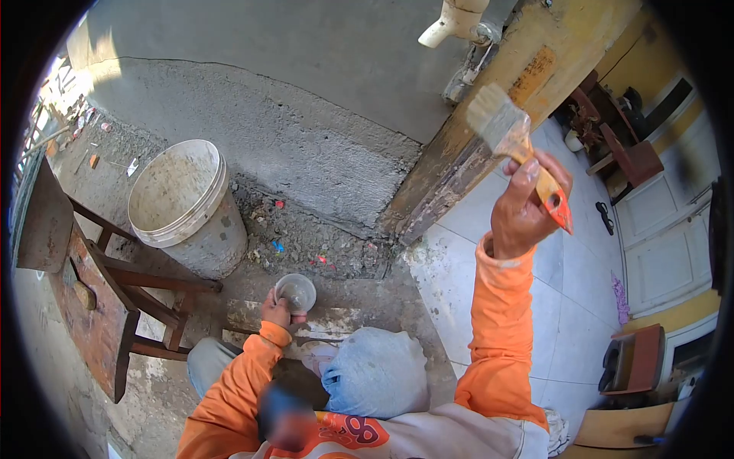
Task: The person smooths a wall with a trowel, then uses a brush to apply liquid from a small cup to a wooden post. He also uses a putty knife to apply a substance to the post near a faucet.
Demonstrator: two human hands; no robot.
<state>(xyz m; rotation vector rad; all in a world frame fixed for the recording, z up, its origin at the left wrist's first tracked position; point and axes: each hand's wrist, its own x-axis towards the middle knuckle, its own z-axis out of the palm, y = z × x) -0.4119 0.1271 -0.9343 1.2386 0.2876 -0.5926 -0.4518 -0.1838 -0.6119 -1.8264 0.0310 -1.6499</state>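
Fingers (527, 180) of the right hand (524, 210) are wrapped tight round the orange handle of a paintbrush (514, 141), raised on an outstretched orange sleeve; the handle's red tip sticks out below and to the right of the fist, while the worn bristles point up and to the left, so the long axis runs diagonally toward the weathered wooden door frame (466, 145), bristles close against it. Lower down, the left hand (277, 312) is closed round a small grey cup (296, 291), its mouth facing up, held near the knees above the rough cement ground, with a white bucket (186, 206) and a wooden stool (99, 291) off to its left.
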